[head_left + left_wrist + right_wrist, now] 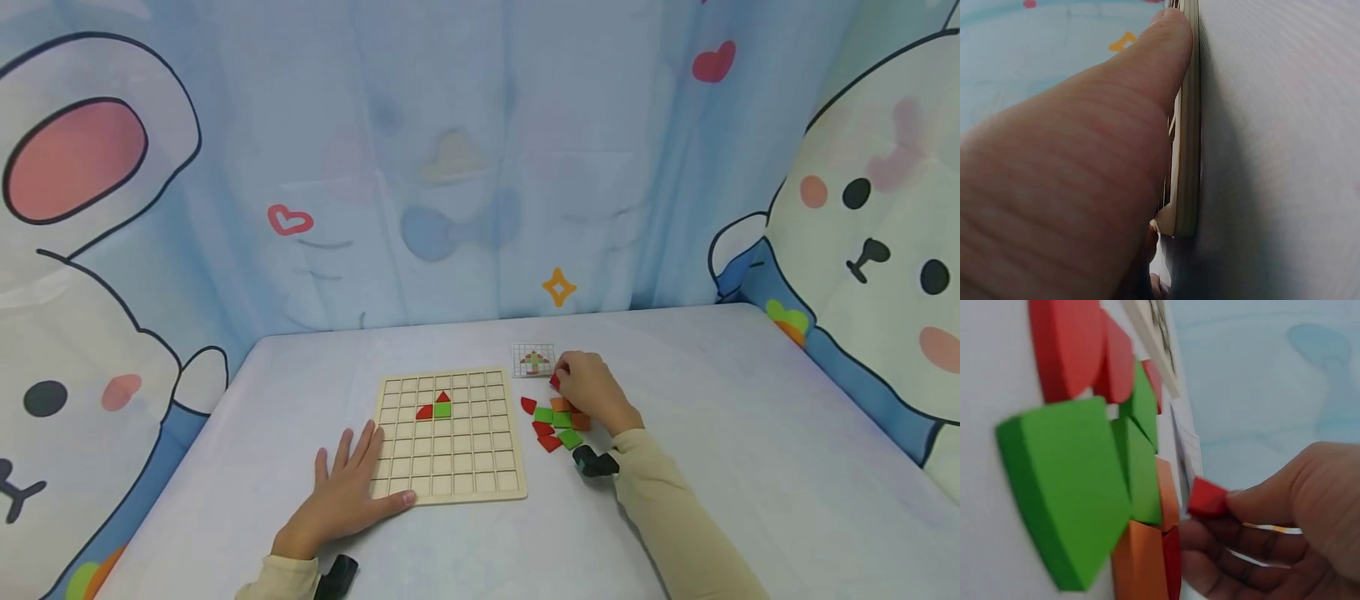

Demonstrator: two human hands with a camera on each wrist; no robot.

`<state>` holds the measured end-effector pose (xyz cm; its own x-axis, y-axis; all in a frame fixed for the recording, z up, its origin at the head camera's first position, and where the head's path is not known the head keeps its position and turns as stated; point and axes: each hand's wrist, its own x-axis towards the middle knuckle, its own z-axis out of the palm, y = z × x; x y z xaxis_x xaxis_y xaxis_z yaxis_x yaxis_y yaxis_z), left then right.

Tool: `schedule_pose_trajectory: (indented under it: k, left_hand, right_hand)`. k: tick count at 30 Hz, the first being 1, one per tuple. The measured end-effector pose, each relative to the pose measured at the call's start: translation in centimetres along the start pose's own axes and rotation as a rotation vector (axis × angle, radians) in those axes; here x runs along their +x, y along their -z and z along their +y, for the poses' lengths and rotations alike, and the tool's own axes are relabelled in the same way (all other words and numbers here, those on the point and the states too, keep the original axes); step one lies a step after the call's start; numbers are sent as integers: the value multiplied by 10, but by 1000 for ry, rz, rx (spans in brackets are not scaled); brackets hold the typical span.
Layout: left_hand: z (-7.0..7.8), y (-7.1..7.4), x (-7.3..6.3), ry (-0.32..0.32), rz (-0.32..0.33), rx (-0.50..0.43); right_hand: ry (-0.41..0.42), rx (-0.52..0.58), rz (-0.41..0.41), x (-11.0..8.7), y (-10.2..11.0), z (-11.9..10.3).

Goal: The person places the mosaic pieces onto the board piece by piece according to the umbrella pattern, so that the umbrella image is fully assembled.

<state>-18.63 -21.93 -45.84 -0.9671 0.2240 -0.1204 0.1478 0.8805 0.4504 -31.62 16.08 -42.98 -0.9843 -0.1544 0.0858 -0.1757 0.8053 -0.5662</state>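
Observation:
A pale wooden grid board [480, 467] lies on the table, with a small red triangle [443, 397], a green square [442, 410] and a red round-edged piece [425, 412] in its upper cells. My left hand [347, 493] rests with spread fingers at the board's lower left corner. In the left wrist view its thumb [1160, 56] lies along the board's edge [1188, 156]. Right of the board, my right hand [596, 390] pinches a red block [1207, 498] between thumb and fingers, above the loose pieces. The block's full shape is partly hidden by the fingers.
Loose red, green [571, 438] and orange [559, 404] blocks lie in a cluster right of the board. A small pattern card [531, 371] is behind them. A printed blue curtain [450, 167] hangs at the table's back edge. Each wrist wears a black device [595, 462].

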Motion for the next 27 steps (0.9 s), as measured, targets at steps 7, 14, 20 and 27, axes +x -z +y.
schedule_pose_trajectory:
  k: [7,14,20,27]
  left_hand:
    - [-1,-1,1,-1,-2,-1]
    - [-2,-1,0,-9,1,-6]
    - [-2,0,-1,-5,-1,-11]
    - [-2,0,0,-11,3,-1]
  right_hand:
    - [23,338,11,1,3,4]
    - [70,461,-35,3,-1,-4]
    - [88,569,-66,1,-8,-11]
    - [87,695,-124,0,-18,-24]
